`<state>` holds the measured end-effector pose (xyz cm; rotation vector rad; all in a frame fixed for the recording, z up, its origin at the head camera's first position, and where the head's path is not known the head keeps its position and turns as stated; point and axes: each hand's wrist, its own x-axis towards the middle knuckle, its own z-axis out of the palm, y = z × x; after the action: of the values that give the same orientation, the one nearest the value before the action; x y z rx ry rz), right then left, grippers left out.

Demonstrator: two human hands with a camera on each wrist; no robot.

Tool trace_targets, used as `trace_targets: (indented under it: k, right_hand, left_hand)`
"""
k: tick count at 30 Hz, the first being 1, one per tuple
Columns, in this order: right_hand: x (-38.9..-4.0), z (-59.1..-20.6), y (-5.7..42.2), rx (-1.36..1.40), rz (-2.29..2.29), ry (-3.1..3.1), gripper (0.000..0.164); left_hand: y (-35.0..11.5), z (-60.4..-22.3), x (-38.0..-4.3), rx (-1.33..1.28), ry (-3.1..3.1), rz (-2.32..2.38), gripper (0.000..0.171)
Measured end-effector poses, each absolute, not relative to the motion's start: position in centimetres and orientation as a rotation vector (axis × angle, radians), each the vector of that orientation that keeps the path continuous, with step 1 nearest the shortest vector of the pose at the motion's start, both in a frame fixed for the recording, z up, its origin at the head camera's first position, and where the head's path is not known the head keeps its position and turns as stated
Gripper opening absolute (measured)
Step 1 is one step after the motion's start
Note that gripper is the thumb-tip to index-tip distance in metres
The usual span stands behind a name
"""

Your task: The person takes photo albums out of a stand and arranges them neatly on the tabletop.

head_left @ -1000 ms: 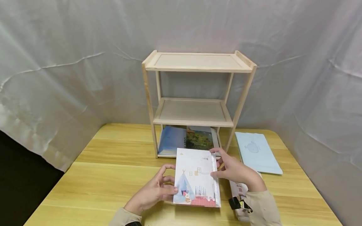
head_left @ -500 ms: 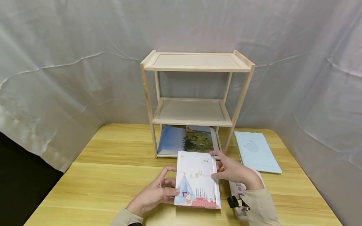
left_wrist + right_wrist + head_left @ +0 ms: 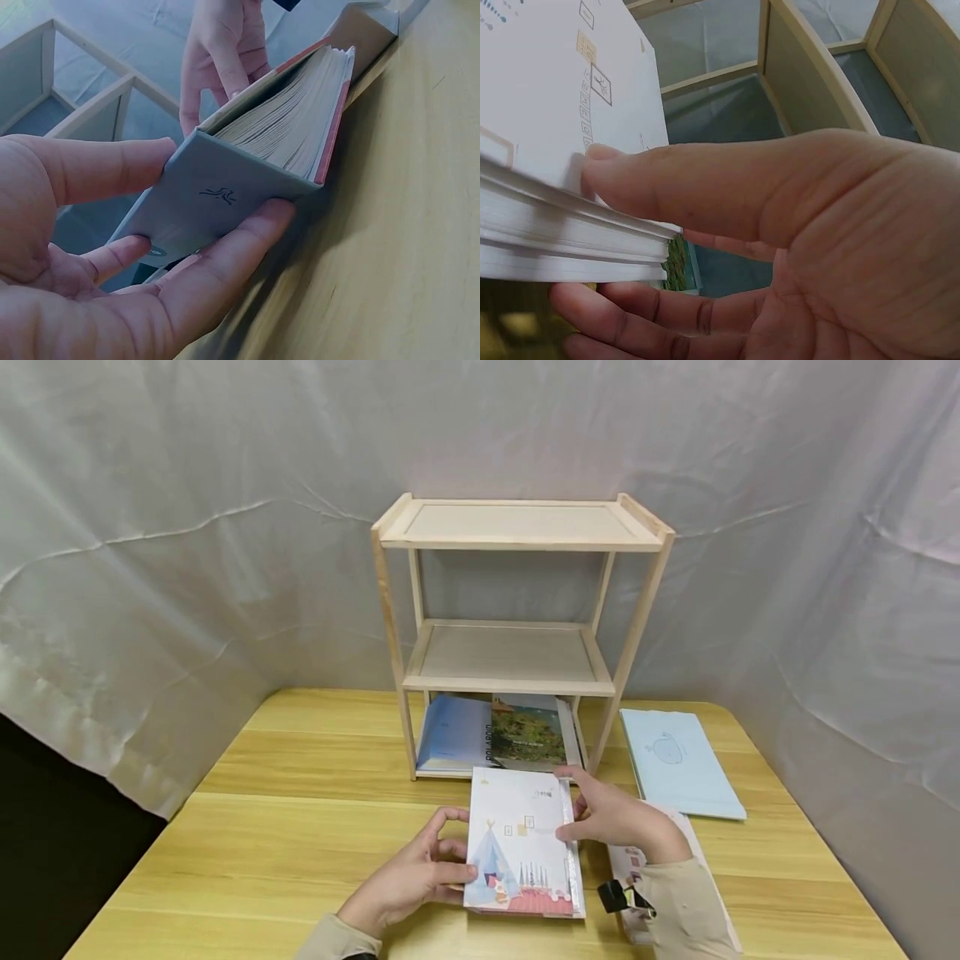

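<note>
A thick hardcover book [image 3: 519,847] with a white cover and a blue tent drawing is held in front of the shelf. My left hand [image 3: 408,872] grips its left side; in the left wrist view the fingertips lie against the pale spine [image 3: 225,191] and the pages fan slightly. On the opposite side, my right hand [image 3: 622,818] holds the page edge, thumb [image 3: 652,180] on the cover and fingers underneath. Whether the book touches the table cannot be told.
A three-tier wooden shelf [image 3: 510,683] stands behind. On its bottom tier lie a blue book [image 3: 455,731] and a photo album [image 3: 528,735]. A light blue notebook [image 3: 678,764] lies to the right on the wooden table [image 3: 285,827]. A white-pink book [image 3: 626,864] is partly under my right forearm.
The book has come slightly down and toward me, with both hands keeping their hold. More of the album on the bottom tier shows above it. The other books have stayed put.
</note>
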<state>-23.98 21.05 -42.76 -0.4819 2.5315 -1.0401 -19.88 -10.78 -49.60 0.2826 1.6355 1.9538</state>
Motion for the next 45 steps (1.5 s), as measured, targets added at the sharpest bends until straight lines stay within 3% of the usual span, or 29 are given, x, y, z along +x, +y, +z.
trace_targets:
  k: [29,45]
  right_hand:
    - [-24.2,-43.9,18.7,-0.316,-0.924,2.565,0.105]
    - [-24.3,-44.4,18.7,-0.375,-0.885,2.593,0.097]
  left_hand:
    - [-10.7,-50.4,-19.5,0.253,1.654,1.969,0.066]
    - [-10.3,-50.4,-19.6,0.242,1.685,1.970,0.059]
